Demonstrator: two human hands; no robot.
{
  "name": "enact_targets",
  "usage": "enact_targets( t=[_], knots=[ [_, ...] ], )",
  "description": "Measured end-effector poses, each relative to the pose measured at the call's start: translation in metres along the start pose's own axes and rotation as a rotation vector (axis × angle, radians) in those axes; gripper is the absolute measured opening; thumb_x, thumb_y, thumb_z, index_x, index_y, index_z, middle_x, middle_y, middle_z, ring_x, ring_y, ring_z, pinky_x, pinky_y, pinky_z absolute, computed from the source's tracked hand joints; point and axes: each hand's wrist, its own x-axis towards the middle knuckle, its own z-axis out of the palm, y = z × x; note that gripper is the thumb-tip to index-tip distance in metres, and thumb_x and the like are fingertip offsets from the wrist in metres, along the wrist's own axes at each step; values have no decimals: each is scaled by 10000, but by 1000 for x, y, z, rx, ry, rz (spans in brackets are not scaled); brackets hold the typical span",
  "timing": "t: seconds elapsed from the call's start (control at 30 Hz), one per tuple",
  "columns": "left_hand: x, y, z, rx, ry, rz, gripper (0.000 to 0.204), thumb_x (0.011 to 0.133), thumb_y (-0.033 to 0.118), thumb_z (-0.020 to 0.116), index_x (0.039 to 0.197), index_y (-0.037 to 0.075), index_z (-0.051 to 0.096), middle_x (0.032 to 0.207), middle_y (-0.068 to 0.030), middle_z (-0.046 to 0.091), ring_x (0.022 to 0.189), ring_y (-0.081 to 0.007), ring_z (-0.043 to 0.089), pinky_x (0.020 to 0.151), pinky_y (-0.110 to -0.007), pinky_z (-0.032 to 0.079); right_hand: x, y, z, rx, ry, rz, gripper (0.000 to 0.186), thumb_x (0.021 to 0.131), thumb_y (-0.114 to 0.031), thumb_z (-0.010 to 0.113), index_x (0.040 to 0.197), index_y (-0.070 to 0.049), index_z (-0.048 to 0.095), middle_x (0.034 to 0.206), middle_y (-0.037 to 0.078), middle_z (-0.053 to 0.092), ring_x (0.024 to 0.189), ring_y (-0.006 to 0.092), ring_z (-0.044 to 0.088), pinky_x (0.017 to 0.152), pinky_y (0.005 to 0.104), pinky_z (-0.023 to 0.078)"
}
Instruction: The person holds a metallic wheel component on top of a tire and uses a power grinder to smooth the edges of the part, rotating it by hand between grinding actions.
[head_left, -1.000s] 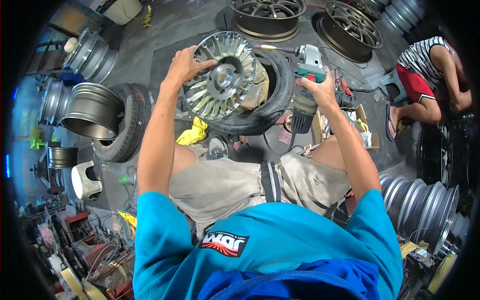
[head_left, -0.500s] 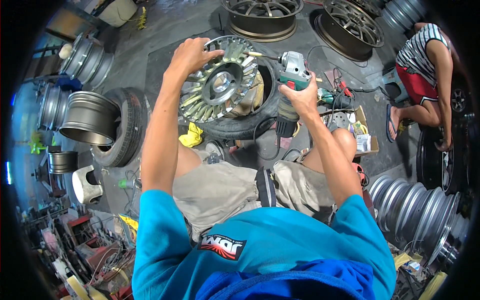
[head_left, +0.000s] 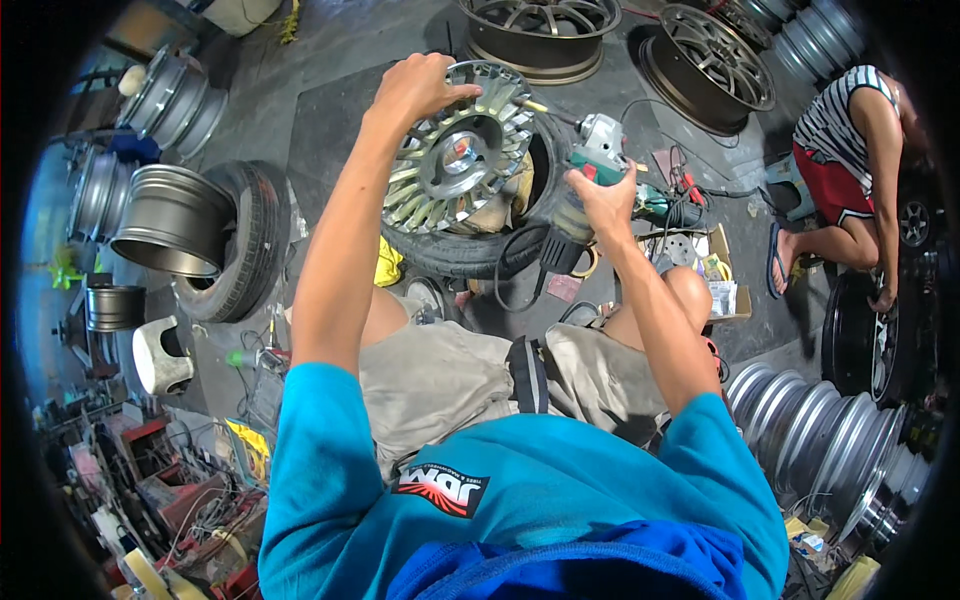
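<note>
A shiny multi-spoke wheel face leans tilted on a black tire lying on the floor in front of me. My left hand is closed over the wheel's upper left edge, thumb on the face side. In my right hand is a grinder with a grey head, green collar and dark rear body. Its slim shaft with a pale yellowish tip points left and meets the wheel's upper right edge. Inside the tire, behind the wheel, something tan and wrapped shows in part.
A power cord loops below the grinder. An open box of small parts and a second green power tool lie right. Bronze wheels stand ahead; a tire and barrels sit left. A co-worker bends over a wheel.
The grinder has tilted, its rear end swinging a little left and toward the wheel. The wheel and my left hand have shifted slightly up and right. The view has moved a little.
</note>
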Motion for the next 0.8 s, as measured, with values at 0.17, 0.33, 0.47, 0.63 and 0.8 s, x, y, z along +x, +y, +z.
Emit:
enact_targets(
  t=[0.17, 0.33, 0.47, 0.63, 0.8],
  knots=[
    [12, 1, 6, 5, 7, 16, 681, 811, 637, 807, 1162, 53, 788, 1023, -242, 770, 1003, -423, 743, 888, -515, 600, 3, 5, -5, -3, -18, -102, 914, 661, -216, 935, 1379, 67, 446, 1187, 179, 660, 1065, 256, 650, 959, 371, 537],
    [11, -2, 8, 5, -5, -20, 677, 807, 624, 814, 1154, 43, 783, 1033, -233, 772, 1017, -421, 742, 907, -521, 592, -5, 3, -3, 38, -94, 2, 903, 664, -225, 935, 1370, 61, 451, 1150, 151, 669, 1023, 235, 650, 945, 364, 534],
    [10, 6, 4, -9, -22, -9, 666, 811, 621, 811, 1132, 38, 784, 1031, -233, 772, 1019, -423, 741, 907, -525, 591, 11, 3, -4, 8, 34, 0, 926, 661, -235, 929, 1392, 61, 444, 1156, 154, 662, 1044, 240, 645, 955, 366, 528],
    [6, 3, 6, 7, 5, -12, 650, 812, 614, 812, 1106, 35, 786, 1018, -230, 773, 1016, -424, 741, 911, -525, 591, 2, -3, -4, -37, -44, -28, 924, 666, -226, 918, 1404, 56, 438, 1201, 177, 644, 1076, 250, 637, 971, 381, 524],
    [6, 8, 6, 11, -13, 2, 652, 812, 608, 817, 1132, 41, 785, 1031, -231, 773, 1019, -421, 741, 904, -522, 594, 11, 2, -3, -15, 27, -71, 941, 663, -246, 918, 1405, 73, 435, 1202, 189, 648, 1070, 265, 644, 977, 380, 522]
  ],
)
